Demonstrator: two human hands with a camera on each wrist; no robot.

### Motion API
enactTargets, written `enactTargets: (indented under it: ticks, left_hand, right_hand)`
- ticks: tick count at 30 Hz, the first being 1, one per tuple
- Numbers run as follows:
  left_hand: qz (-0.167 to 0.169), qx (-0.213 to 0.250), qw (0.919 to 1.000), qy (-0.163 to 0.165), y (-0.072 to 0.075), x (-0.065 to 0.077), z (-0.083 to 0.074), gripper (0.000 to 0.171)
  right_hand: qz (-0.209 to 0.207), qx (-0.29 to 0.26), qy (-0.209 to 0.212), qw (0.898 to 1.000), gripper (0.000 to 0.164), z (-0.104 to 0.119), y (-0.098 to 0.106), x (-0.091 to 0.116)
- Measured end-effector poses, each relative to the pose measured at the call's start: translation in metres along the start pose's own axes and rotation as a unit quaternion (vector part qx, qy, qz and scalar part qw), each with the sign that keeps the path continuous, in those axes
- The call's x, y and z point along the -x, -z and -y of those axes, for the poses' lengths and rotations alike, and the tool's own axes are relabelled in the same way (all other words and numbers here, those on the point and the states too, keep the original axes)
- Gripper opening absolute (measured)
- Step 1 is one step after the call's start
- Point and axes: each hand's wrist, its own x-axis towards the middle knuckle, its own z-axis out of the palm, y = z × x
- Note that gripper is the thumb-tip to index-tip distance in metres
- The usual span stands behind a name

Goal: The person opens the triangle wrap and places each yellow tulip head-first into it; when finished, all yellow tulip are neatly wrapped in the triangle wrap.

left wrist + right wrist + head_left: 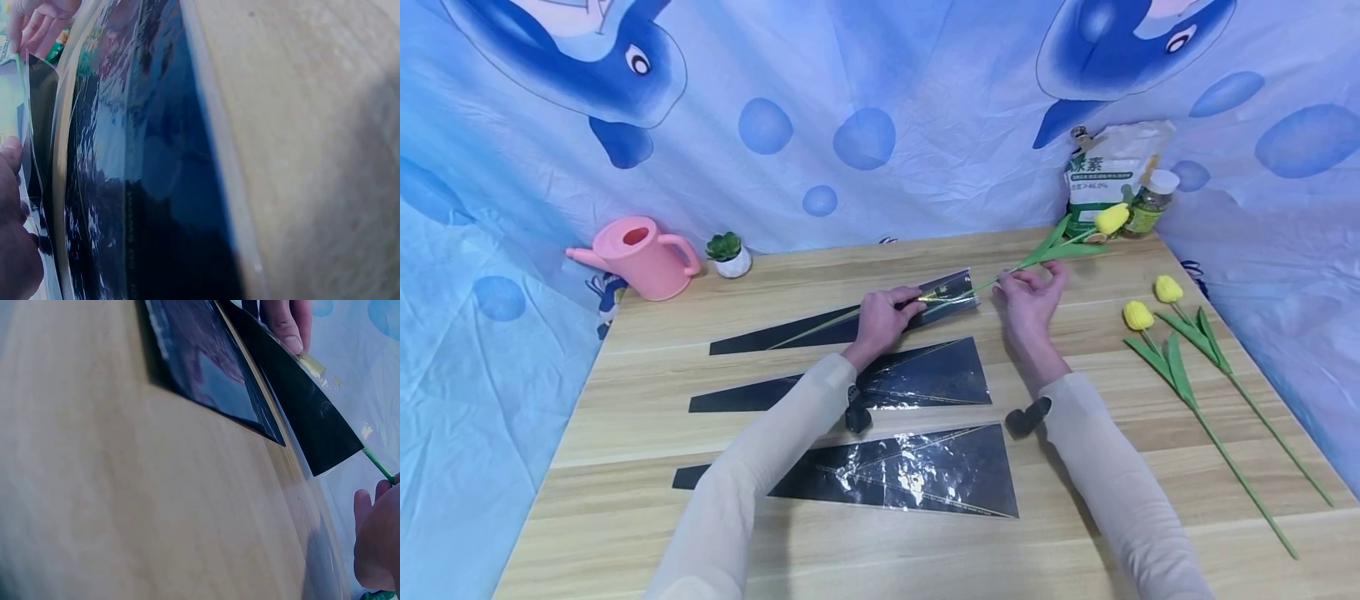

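Note:
A yellow artificial tulip (1111,218) lies with its green stem running along the inside of the farthest black flower sleeve (805,330), its bloom and leaves out past the wide end. My right hand (1030,304) pinches the stem just beyond the sleeve's opening. Near that wide end, my left hand (882,319) grips the sleeve, thumb toward the opening. In the right wrist view the sleeve's wide end (312,419) stands tilted up off the table. Gold print shows beside the left fingers.
Two more black sleeves, a middle one (925,379) and a near one (917,471), lie flat. Two yellow tulips (1195,404) lie at the right. Behind stand a pink watering can (655,262), a potted succulent (730,257), a white-green bag (1105,179) and a lidded jar (1147,208).

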Motion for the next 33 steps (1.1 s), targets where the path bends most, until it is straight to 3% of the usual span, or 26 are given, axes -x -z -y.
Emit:
enactTargets:
  ticks: [14,23,30,33]
  left_hand:
    - [0.002,-0.007,0.9999,-0.007,-0.0036,-0.0001,0.0015,0.027]
    - [0.002,-0.006,0.9999,-0.009,-0.0047,0.0002,-0.0001,0.027]
    - [0.005,0.000,1.0000,-0.004,-0.0052,0.0002,-0.0016,0.027]
    - [0.004,0.001,1.0000,-0.002,-0.0054,0.0007,-0.0016,0.026]
  right_hand:
    - [0.014,-0.026,-0.029,0.999,0.055,-0.0012,-0.0013,0.0022]
    - [0.027,-0.018,-0.052,0.998,0.059,-0.0039,-0.0007,0.0051]
    - [0.033,-0.028,-0.065,0.997,0.022,0.0003,0.0027,0.0048]
    - [0.030,-0.031,-0.065,0.997,0.019,0.0018,0.0039,0.0048]
